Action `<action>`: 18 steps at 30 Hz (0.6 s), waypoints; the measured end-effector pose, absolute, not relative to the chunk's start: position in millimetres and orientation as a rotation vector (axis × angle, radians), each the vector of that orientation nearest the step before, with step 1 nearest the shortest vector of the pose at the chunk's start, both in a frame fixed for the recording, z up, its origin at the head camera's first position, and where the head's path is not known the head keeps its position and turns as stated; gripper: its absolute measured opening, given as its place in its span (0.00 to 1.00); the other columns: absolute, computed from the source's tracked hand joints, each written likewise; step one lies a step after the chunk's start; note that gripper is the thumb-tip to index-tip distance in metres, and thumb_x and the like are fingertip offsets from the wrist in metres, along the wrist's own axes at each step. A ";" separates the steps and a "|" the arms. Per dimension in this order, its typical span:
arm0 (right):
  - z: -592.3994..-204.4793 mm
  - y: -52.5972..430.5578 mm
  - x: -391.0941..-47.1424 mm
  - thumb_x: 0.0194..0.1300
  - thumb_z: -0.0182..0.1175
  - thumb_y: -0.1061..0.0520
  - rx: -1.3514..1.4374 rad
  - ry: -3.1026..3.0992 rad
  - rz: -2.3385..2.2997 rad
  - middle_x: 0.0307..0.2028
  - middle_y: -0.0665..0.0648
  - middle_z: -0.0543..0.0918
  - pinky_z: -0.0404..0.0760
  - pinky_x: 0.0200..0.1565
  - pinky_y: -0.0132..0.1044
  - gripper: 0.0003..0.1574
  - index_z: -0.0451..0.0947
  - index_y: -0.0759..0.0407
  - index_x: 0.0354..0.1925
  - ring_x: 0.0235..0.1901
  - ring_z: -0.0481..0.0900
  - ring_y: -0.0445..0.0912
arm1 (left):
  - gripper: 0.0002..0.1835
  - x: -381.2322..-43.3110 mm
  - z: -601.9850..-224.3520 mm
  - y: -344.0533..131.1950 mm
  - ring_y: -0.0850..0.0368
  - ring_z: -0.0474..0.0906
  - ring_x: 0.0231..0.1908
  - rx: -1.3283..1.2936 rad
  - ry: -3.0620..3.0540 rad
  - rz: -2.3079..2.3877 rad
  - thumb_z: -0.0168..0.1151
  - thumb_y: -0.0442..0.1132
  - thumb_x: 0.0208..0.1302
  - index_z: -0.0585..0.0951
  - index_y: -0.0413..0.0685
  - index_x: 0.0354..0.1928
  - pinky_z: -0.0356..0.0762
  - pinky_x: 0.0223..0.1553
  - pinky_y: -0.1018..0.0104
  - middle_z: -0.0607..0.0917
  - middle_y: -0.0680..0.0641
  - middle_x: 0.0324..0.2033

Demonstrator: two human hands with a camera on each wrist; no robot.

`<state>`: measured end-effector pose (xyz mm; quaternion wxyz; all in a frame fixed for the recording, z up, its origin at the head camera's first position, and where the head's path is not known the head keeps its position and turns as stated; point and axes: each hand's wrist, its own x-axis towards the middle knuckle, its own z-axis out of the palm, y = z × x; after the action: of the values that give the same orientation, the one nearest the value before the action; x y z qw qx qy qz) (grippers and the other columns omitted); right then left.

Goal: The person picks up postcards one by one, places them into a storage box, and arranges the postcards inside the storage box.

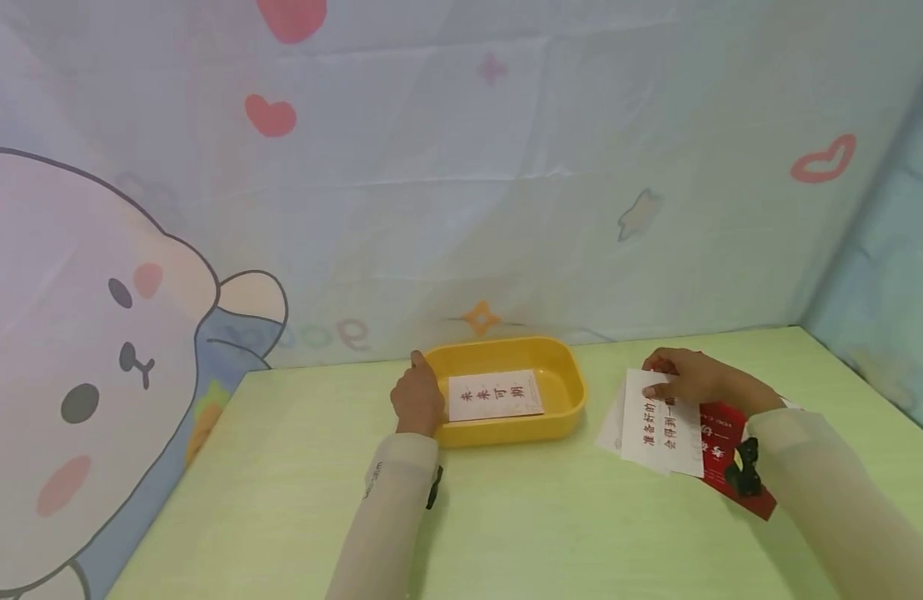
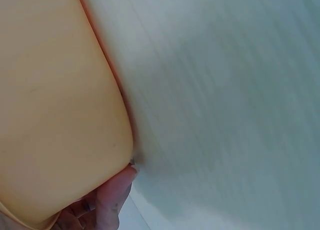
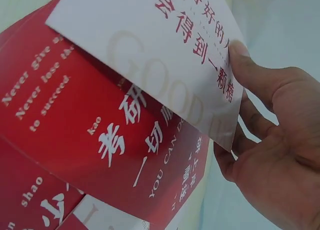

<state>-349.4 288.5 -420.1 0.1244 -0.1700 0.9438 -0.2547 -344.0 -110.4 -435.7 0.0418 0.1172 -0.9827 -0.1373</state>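
Observation:
A yellow tray [image 1: 506, 430] stands toward the back of the table, with one white card [image 1: 495, 396] with red characters lying in it. My left hand [image 1: 418, 398] holds the tray's left end; in the left wrist view its fingers [image 2: 114, 197] curl at the tray's corner. To the right, my right hand [image 1: 686, 379] pinches a white card with red writing [image 1: 652, 433] between thumb and fingers. In the right wrist view this card [image 3: 150, 49] is raised at an angle over red cards [image 3: 75, 94] with white characters. Part of the pile is hidden beneath the hand and card.
The pale green table [image 1: 281, 483] extends around the tray and cards. A printed cloth [image 1: 461, 208] with hearts and a cartoon animal hangs directly behind the table, and another cloth [image 1: 881, 275] borders its right side.

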 end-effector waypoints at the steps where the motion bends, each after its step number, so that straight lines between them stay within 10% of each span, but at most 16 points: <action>1: -420.2 288.9 -349.6 0.67 0.63 0.47 -0.491 2.745 -0.755 0.50 0.68 0.80 0.81 0.45 0.43 0.35 0.67 0.69 0.61 0.38 0.79 0.46 | 0.27 -343.2 -435.2 -110.2 0.45 0.86 0.35 0.355 -3.002 -0.421 0.61 0.33 0.66 0.63 0.37 0.63 0.85 0.38 0.53 0.86 0.37 0.39; 11: -414.3 290.1 -347.3 0.72 0.56 0.50 -0.391 2.650 -0.824 0.44 0.65 0.81 0.84 0.37 0.40 0.38 0.60 0.74 0.67 0.32 0.81 0.45 | 0.29 -339.1 -430.8 -108.9 0.45 0.86 0.35 0.351 -2.990 -0.409 0.63 0.33 0.64 0.63 0.38 0.63 0.85 0.38 0.53 0.86 0.38 0.39; 18: -418.5 291.4 -347.3 0.73 0.55 0.52 -0.384 2.652 -0.793 0.50 0.70 0.75 0.83 0.36 0.40 0.37 0.55 0.61 0.73 0.34 0.80 0.46 | 0.29 -337.2 -430.1 -107.4 0.45 0.86 0.36 0.365 -3.000 -0.411 0.62 0.33 0.66 0.62 0.38 0.64 0.85 0.40 0.54 0.86 0.38 0.39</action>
<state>-347.3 291.4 -418.5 0.1725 -0.1354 0.9348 -0.2794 -337.2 -107.4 -430.1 0.0457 0.1196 -0.9826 -0.1348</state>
